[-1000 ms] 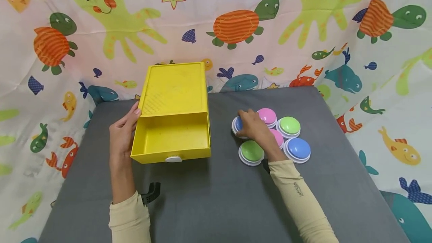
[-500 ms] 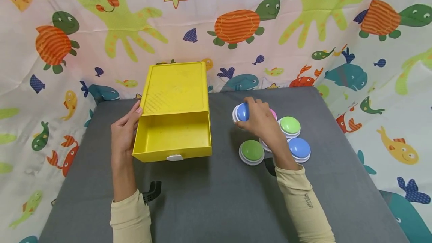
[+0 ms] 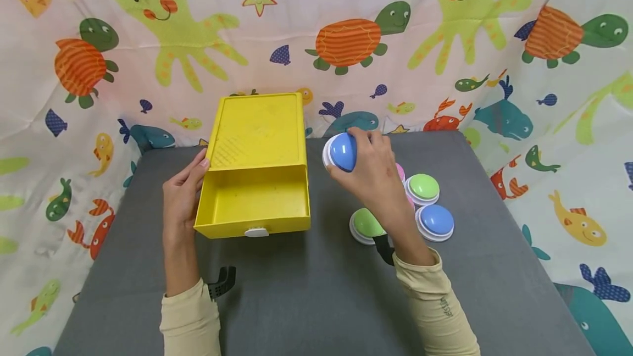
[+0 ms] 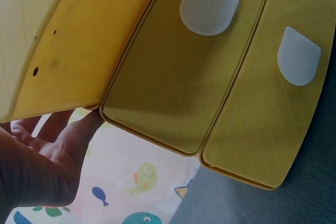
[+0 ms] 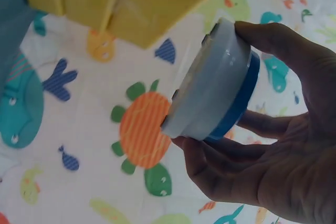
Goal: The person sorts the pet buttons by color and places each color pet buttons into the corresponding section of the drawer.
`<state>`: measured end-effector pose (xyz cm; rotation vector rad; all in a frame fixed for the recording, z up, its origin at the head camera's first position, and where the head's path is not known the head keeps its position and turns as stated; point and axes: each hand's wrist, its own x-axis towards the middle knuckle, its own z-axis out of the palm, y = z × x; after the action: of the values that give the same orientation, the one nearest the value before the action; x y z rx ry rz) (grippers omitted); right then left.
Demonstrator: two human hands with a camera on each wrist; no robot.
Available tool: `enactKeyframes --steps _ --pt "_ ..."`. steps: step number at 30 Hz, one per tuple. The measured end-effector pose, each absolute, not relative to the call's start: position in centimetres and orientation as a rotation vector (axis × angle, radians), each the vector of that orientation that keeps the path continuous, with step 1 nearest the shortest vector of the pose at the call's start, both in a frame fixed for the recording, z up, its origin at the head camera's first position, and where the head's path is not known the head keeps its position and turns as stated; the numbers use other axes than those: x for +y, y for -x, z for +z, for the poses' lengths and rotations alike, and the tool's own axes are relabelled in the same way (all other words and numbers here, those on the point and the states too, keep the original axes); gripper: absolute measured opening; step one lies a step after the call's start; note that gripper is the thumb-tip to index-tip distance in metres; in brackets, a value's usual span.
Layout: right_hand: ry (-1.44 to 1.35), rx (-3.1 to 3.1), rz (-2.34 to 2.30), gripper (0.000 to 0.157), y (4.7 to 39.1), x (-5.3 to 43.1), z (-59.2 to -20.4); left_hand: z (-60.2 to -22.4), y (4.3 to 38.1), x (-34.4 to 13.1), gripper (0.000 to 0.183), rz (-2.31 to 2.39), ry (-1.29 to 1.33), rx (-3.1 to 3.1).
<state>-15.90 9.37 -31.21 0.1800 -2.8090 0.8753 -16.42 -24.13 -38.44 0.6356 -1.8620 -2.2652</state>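
Note:
My right hand [image 3: 373,174] holds a blue-domed push button [image 3: 343,151] with a white base, above the table and to the right of a yellow drawer unit [image 3: 259,131]. In the right wrist view, thumb and fingers grip the rim of the tilted button [image 5: 215,85], its dome toward the palm. The unit's top drawer [image 3: 252,205] is pulled out, and nothing shows inside it. My left hand [image 3: 180,194] rests against the unit's left side, thumb near the front edge. From the left wrist, two closed drawers with white handles [image 4: 209,8] appear below the pulled-out one.
On the grey table [image 3: 316,290], right of the unit, stand more push buttons: a green one [image 3: 366,224], a lighter green one [image 3: 423,187], a blue one [image 3: 435,221] and pink ones partly hidden by my right hand. A sea-animal curtain [image 3: 277,26] hangs behind.
My right hand has lifted the blue button off the table and carried it up and left toward the drawer unit, tilting it. The left hand and the unit stay put.

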Motion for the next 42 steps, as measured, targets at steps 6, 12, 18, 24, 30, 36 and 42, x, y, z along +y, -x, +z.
enactKeyframes --steps 6,12,18,24,30,36,42 --pt "-0.302 -2.696 0.896 0.071 14.7 6.2 -30.4 -38.4 16.4 -24.2 0.064 -2.266 -0.647 -1.855" --pt "-0.552 -2.648 0.937 0.066 13.2 2.4 -30.3 -38.4 16.4 -24.0 0.063 -2.265 -0.628 -1.850" --pt "-0.787 -2.650 0.862 0.063 12.0 -0.8 -30.9 -38.3 16.5 -23.8 0.060 -2.263 -0.618 -1.856" --pt "-0.914 -2.671 0.741 0.063 11.8 -3.0 -31.5 -38.3 16.5 -24.1 0.060 -2.288 -0.604 -1.839" --pt "-0.958 -2.710 0.645 0.062 12.2 -4.1 -31.3 -38.3 16.3 -24.2 0.059 -2.297 -0.614 -1.825" --pt "-0.939 -2.829 0.557 0.063 13.1 -5.3 -31.0 -38.4 16.3 -24.0 0.059 -2.281 -0.599 -1.839" --pt "-0.946 -2.917 0.551 0.053 13.9 -6.0 -31.9 -38.4 16.3 -23.9 0.060 -2.264 -0.587 -1.846"
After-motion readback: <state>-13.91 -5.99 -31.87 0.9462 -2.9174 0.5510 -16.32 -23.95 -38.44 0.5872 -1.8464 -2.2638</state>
